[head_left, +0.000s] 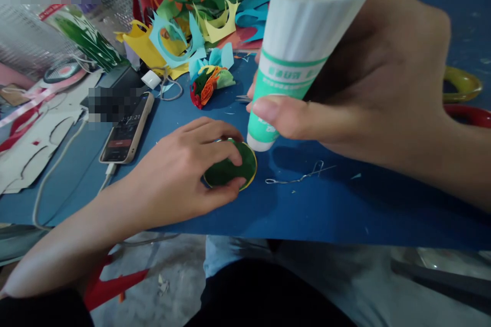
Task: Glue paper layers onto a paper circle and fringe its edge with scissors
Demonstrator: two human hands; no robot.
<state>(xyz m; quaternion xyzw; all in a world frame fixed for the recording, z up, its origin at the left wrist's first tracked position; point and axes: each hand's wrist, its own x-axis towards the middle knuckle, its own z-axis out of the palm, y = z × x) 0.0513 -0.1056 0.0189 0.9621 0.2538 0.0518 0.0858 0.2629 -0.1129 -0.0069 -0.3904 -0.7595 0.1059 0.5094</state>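
Note:
My right hand [368, 76] is wrapped around a white and green glue stick [289, 82], tilted with its narrow end down close to the edge of a dark green round paper piece [226, 166]. Whether that end touches the paper I cannot tell. My left hand [199, 163] grips the green round on the table, thumb and forefinger on its surface, and a thin yellow rim shows along its edge. Just right of it lies a twisted wire [295, 179]. Beyond my left hand sits a small bunch of coloured paper rolls [209, 84].
The blue table [238, 219] ends near my lap. Cut paper scraps [178, 36] are heaped at the back. A phone [128, 130] with a white cable lies left of my hand. Yellow [464, 84] and red handles [470, 114] show behind my right wrist.

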